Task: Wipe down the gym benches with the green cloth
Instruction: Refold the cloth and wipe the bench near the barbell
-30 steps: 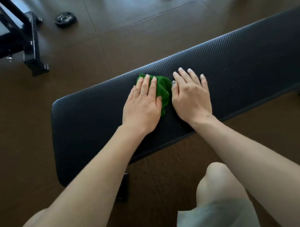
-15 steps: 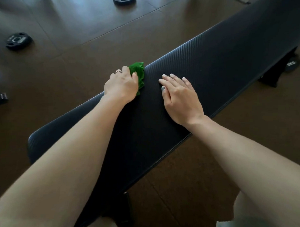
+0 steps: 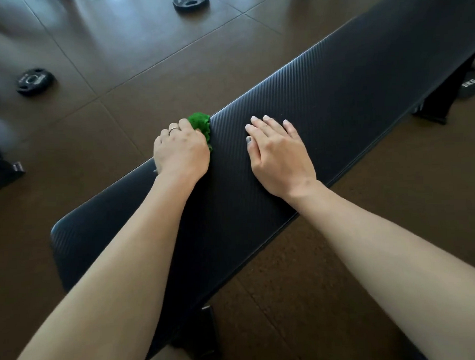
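Observation:
A long black ribbed gym bench (image 3: 336,101) runs from lower left to upper right. My left hand (image 3: 180,151) sits at its far edge, fingers curled over the edge around a bunched green cloth (image 3: 200,124), most of which is hidden under the hand. My right hand (image 3: 277,154) lies flat on the bench top a little to the right, fingers straight and holding nothing.
Two black weight plates (image 3: 34,80) (image 3: 189,0) lie on the brown floor beyond the bench. Another plate marked 5KG (image 3: 471,84) leans by the bench's right leg (image 3: 441,102). A black equipment foot (image 3: 4,166) stands at the left edge.
My left hand slid the cloth from the middle of the bench to its far edge and curled around it. My right hand stayed flat on the pad. The view shifted along the bench.

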`<state>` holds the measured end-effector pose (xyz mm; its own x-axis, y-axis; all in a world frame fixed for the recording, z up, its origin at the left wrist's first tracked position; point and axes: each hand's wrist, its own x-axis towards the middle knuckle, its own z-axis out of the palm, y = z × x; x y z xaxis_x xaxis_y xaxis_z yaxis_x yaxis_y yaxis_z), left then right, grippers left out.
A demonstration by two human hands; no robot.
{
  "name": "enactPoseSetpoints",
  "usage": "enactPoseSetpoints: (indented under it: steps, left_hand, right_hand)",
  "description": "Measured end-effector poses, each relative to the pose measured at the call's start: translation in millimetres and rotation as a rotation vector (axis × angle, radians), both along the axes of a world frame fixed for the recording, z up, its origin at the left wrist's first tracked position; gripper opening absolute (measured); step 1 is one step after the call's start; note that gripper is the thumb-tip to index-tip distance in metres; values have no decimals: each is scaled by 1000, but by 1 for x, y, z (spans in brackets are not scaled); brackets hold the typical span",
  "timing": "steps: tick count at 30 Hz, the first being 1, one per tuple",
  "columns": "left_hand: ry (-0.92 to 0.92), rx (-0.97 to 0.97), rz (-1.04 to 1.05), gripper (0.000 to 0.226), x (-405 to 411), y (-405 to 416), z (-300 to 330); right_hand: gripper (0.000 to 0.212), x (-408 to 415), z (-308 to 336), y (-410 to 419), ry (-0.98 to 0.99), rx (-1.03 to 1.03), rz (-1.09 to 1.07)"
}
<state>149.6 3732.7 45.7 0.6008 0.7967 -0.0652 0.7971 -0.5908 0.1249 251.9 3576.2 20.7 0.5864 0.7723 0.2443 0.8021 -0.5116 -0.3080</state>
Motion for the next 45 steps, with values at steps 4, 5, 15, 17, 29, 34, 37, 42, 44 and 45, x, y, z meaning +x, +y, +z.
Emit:
enactPoseSetpoints:
  steps: [4,5,15,17,29,34,37,42,44,45]
  left_hand:
    - [-27,19,-8,41,52,-19,-2]
    - [-34,22,-5,43,56,-23,-3]
    - [-48,61,17,57,21,-162,-13]
    - [-52,94,74,57,18,-202,-13]
    - [-132,263,363,50,63,-252,-24]
    - [-146,201,323,51,67,-249,-22]
    - [-97,181,242,53,27,-233,-18]
    - [-62,119,448,55,-2,-196,-9]
    - [-49,132,453,58,20,-187,-8]
    - [-53,130,422,59,34,-183,-9]
  right_hand:
    - [52,1,-1,-2,59,134,1]
    - [50,5,1,-3,90,212,-11]
    - [55,107,0,-5,32,-72,157]
    - [55,108,1,-9,81,-28,187]
    - [59,108,6,-14,96,-66,224]
    - [58,111,6,-12,105,-42,233]
    - [57,113,3,-12,90,-35,216]
    - [57,109,2,-12,52,-22,211]
    - [60,105,1,-10,18,-28,188]
    - [61,103,1,-8,1,-26,177]
